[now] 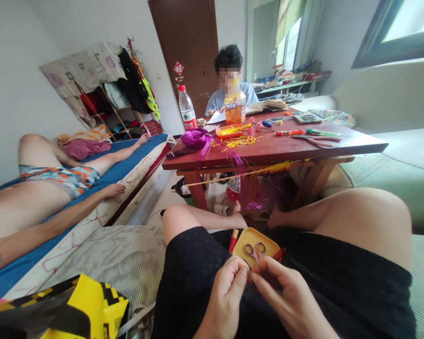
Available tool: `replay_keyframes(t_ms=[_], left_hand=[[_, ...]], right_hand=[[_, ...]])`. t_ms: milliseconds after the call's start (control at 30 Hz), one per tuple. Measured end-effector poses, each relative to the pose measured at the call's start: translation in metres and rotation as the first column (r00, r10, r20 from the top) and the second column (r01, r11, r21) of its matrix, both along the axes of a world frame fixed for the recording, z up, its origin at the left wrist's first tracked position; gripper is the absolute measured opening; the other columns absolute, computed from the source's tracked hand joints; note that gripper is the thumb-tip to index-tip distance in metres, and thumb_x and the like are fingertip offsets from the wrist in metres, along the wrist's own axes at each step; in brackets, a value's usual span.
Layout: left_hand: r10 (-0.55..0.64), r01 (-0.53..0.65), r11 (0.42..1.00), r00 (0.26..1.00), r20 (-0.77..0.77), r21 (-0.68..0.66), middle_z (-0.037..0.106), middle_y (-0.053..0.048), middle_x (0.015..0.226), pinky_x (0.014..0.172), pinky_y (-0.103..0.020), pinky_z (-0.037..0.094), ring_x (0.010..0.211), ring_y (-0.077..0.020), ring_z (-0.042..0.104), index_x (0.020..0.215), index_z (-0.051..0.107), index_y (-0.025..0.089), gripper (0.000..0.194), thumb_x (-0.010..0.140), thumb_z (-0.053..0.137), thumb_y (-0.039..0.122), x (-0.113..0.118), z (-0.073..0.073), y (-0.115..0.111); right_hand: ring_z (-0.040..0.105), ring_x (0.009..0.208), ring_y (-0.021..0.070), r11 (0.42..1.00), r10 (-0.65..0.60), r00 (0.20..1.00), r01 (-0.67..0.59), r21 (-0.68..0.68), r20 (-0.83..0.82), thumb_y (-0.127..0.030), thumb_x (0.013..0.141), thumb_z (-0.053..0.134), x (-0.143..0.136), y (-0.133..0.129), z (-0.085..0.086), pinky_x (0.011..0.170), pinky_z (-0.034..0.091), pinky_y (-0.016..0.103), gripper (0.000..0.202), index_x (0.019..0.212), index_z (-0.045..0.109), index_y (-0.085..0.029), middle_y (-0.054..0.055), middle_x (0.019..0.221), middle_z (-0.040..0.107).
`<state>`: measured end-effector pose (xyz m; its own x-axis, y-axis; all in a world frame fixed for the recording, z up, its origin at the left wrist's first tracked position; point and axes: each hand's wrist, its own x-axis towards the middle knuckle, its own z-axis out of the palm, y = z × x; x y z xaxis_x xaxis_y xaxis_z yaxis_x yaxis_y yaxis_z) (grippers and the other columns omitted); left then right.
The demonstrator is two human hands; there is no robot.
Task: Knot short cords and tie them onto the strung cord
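Observation:
My left hand [229, 287] and my right hand [279, 287] meet above my lap, fingertips pinched close together. Whatever lies between the fingers is too small to make out. Just beyond them, a yellow tray [245, 240] rests on the black cloth over my lap. Scissors [256, 249] with ringed handles lie in the tray, their blades partly hidden behind my fingers. Against the tray's left side is a red tube with a tan end [233, 240]. Something red [279, 254] shows at its right edge.
Ahead stands a red-brown table [194, 159] bearing purple strands [198, 138], yellow bits [238, 143], pliers [316, 140], a bottle [187, 110] and a jar [235, 110]. A person [249, 89] sits behind it. Another person [38, 188] lies on the bed at left.

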<state>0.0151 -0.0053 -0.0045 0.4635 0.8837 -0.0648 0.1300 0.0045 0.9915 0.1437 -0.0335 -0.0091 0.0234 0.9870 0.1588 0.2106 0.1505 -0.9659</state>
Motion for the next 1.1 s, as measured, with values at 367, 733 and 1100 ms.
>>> replay_keyframes(t_ms=[367, 733, 1100], left_hand=[[0.004, -0.004, 1.000, 1.000, -0.009, -0.010, 0.039, 0.001, 0.071, 0.065, -0.024, 0.034, 0.068, -0.0125, 0.037, 0.072, 0.045, 0.017, 0.030, 0.087, 0.038, 0.042, 0.0003, -0.0007, 0.0000], [0.040, -0.040, 0.999, 0.999, -0.017, 0.028, 0.040, 0.001, 0.069, 0.065, -0.024, 0.034, 0.067, -0.0126, 0.038, 0.068, 0.043, 0.017, 0.031, 0.087, 0.038, 0.042, 0.0032, -0.0022, -0.0009], [0.084, -0.082, 0.996, 0.995, -0.062, 0.032, 0.039, 0.002, 0.066, 0.061, -0.022, 0.033, 0.063, -0.0118, 0.036, 0.067, 0.041, 0.018, 0.031, 0.086, 0.037, 0.041, 0.0032, -0.0013, -0.0006]], right_hand=[[0.051, 0.053, 0.0115, 1.000, -0.012, 1.000, 0.012, 0.012, 0.024, -0.029, 0.083, 0.048, -0.0008, -0.0009, -0.0045, 0.051, 0.043, 0.018, 0.019, 0.069, 0.054, -0.017, -0.001, 0.060, 0.057], [0.057, 0.054, 0.0123, 0.994, -0.054, 0.980, 0.035, 0.104, 0.189, -0.022, 0.082, 0.047, -0.0012, -0.0013, -0.0037, 0.054, 0.046, 0.018, 0.016, 0.069, 0.054, -0.019, -0.001, 0.061, 0.061], [0.063, 0.059, 0.0143, 0.996, -0.057, 0.987, 0.045, 0.079, 0.148, -0.027, 0.082, 0.051, 0.0007, -0.0003, -0.0061, 0.058, 0.048, 0.020, 0.014, 0.074, 0.061, -0.020, -0.001, 0.065, 0.066]])
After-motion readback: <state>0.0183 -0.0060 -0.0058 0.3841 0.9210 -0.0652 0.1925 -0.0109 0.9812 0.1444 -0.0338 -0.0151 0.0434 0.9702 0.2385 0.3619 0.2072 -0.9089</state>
